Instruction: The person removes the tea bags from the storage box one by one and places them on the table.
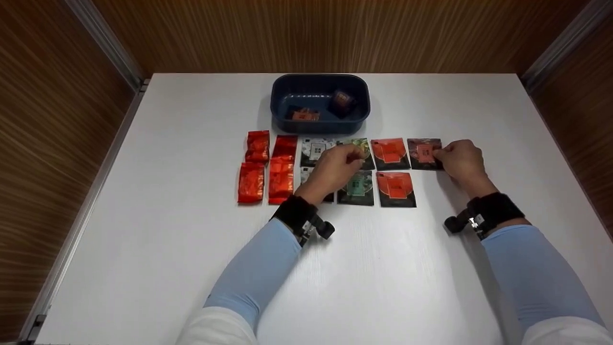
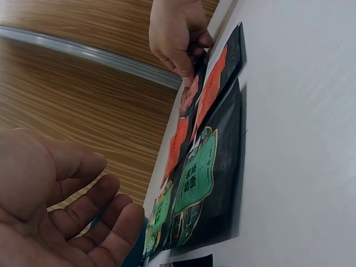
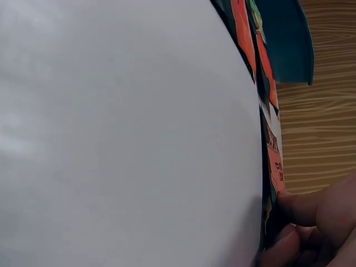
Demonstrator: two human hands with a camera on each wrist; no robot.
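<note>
Right hand [image 1: 462,160] apparently on end packet [image 1: 424,153]

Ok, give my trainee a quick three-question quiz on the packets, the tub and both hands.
1. True or false: the blue tub holds packets.
2. Which hand pinches the rightmost packet of the back row: A left, B right?
3. Fill in: the left hand hovers over the rows, fingers loose, holding ____.

Key: 1 true, two lie inside. 2 B, the right hand pinches its edge. 3 nothing.
</note>
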